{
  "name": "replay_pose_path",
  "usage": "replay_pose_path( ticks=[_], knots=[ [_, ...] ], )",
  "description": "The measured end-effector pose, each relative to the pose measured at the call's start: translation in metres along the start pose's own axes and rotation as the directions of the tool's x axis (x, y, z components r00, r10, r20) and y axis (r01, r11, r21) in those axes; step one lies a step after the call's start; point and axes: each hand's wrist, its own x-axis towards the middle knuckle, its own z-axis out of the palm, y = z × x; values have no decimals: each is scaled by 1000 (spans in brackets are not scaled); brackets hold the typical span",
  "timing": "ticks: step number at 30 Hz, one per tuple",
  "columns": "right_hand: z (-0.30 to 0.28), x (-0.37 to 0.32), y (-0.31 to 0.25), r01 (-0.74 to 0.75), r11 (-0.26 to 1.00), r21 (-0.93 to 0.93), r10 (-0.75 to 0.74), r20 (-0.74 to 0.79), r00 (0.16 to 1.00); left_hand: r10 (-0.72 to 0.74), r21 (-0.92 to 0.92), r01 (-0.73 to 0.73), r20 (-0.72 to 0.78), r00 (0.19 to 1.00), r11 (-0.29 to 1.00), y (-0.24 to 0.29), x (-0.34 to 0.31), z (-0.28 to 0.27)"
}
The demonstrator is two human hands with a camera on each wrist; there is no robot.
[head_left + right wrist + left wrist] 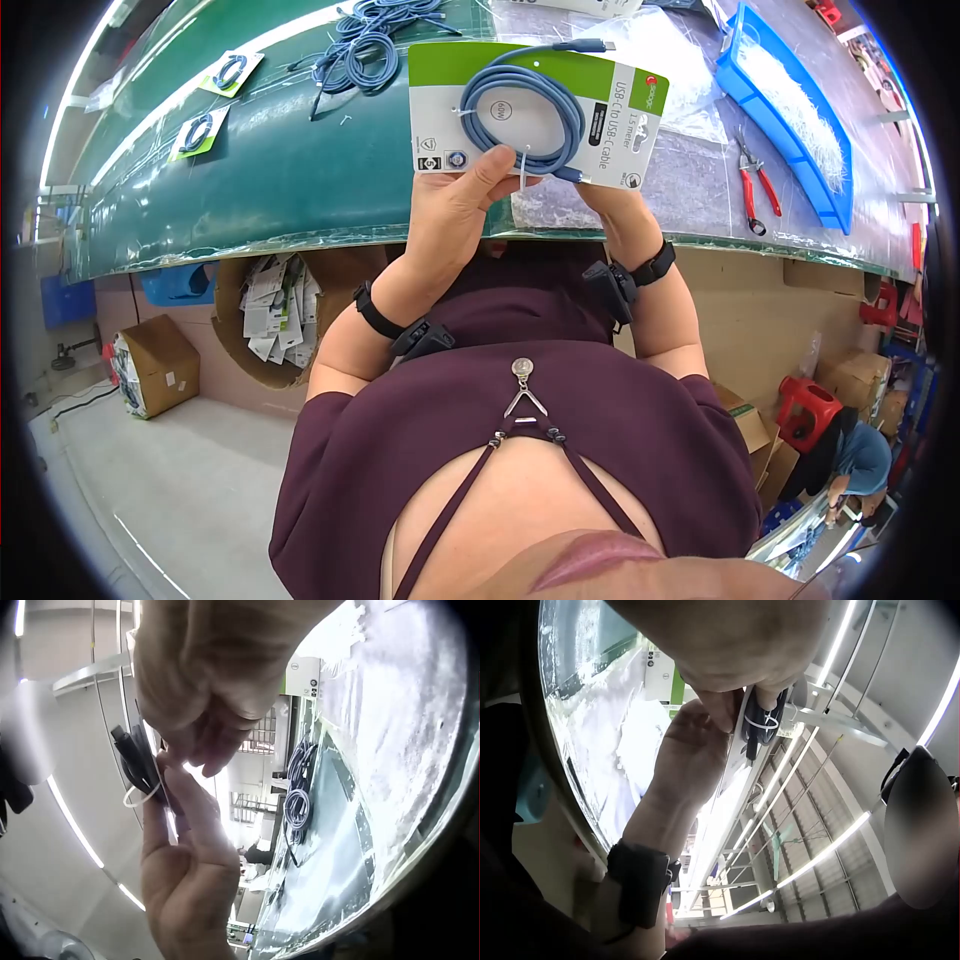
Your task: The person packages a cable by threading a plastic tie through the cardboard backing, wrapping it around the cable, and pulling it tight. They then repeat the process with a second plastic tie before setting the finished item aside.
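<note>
A white and green retail card (625, 110) is held up in front of the chest in the head view. It carries a coiled blue USB-C cable (476, 117), with a plug at the top and another low on the right. A pale tie loop (524, 168) stands out around the coil's lower side. My left hand (450, 215) grips the card's bottom edge, its thumb on the front by the loop and its fingers behind. My right hand (214, 682) is behind the card with curled fingers close to the left fingertips; what they pinch there is hidden.
Blue cables (365, 60) lie heaped on the green table mat (290, 160), with two small carded cables (200, 132) to the left. On the right are red-handled cutters (757, 190) and a blue tray (790, 140) of pale ties. A carton of cards (270, 320) stands below the table.
</note>
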Motion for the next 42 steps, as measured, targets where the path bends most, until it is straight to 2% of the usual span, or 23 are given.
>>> replay_pose_path(
  ticks=[1, 3, 7, 12, 13, 15, 16, 17, 18, 19, 20, 23, 24, 27, 28, 31, 32, 35, 36, 39, 40, 41, 42],
  knots=[
    [1, 0, 1, 99, 974, -203, -98, 12, 995, 6, -2, -6, -3, 1000, 1000, 0, -1, 1],
    [-1, -1, 2, 276, 772, -572, -273, 94, 958, 18, -10, -18, -5, 1000, 1000, 0, -1, 3],
    [-8, -4, 28, 314, 683, -659, -332, 103, 938, 82, -8, -82, 24, 996, 997, 8, -2, 11],
    [-13, -11, 27, 307, 802, -512, -339, 32, 940, 27, -16, -27, 20, 999, 1000, 9, 0, 5],
    [-12, -13, 17, 192, 853, -484, -197, 43, 980, 5, -30, -5, 9, 1000, 1000, 6, 2, 2],
    [-5, -19, 0, -52, 904, -425, 89, 69, 994, -41, -47, 41, -6, 999, 998, 1, 6, -3],
    [2, -24, -4, -52, 906, -419, 86, 64, 994, -43, -39, 43, -4, 999, 998, -2, 7, -7],
    [13, -27, -8, -102, 978, -180, 116, 73, 991, -49, -30, 49, -14, 999, 998, -4, 9, -10],
    [23, -30, -11, -148, 987, 70, 142, 91, 986, -55, -21, 54, -23, 998, 998, -6, 10, -13],
    [28, -31, -13, -191, 930, 313, 162, 116, 980, -60, -15, 60, -33, 998, 998, -8, 11, -14],
    [29, -32, -12, -188, 930, 317, 160, 114, 981, -61, -10, 61, -33, 998, 998, -11, 9, -13],
    [30, -32, -6, -386, 885, 262, 421, -92, 903, -12, -29, 13, 33, 999, 999, -17, 9, -9],
    [27, -29, -6, -374, 887, 270, 412, -100, 906, -13, -17, 14, 42, 999, 1000, -13, 8, -10],
    [-4, -23, -12, -308, 907, 287, 330, -31, 943, -120, -160, 184, 343, 932, 970, 7, 2, -21],
    [-16, -21, -16, -302, 907, 292, 326, -36, 945, -124, -152, 186, 346, 930, 971, 14, 5, -24],
    [-46, -12, -32, -354, 905, 237, 299, 238, 924, -278, 109, 258, 252, 927, 960, 33, 20, -32],
    [-47, -7, -38, -355, 904, 239, 299, 242, 923, -276, 109, 256, 248, 929, 960, 35, 24, -37],
    [-49, 1, -50, -416, 908, 53, 381, 308, 872, -303, 447, 106, 398, 866, 888, 35, 36, -42],
    [-52, 1, -50, -414, 909, 53, 381, 303, 874, -306, 448, 106, 402, 863, 888, 32, 36, -41],
    [-59, 2, -49, -439, 898, -41, 431, 288, 855, -299, 468, 149, 266, 916, 871, 22, 35, -31],
    [-59, 2, -47, -438, 898, -37, 430, 284, 857, -304, 472, 150, 267, 915, 869, 16, 37, -31],
    [-57, 1, -44, -317, 921, -226, 346, 103, 932, -295, 455, 171, 219, 930, 874, 7, 41, -34],
    [-54, 0, -40, -218, 878, -425, 215, -56, 975, -288, 435, 191, 168, 943, 880, -3, 43, -37]
  ],
)
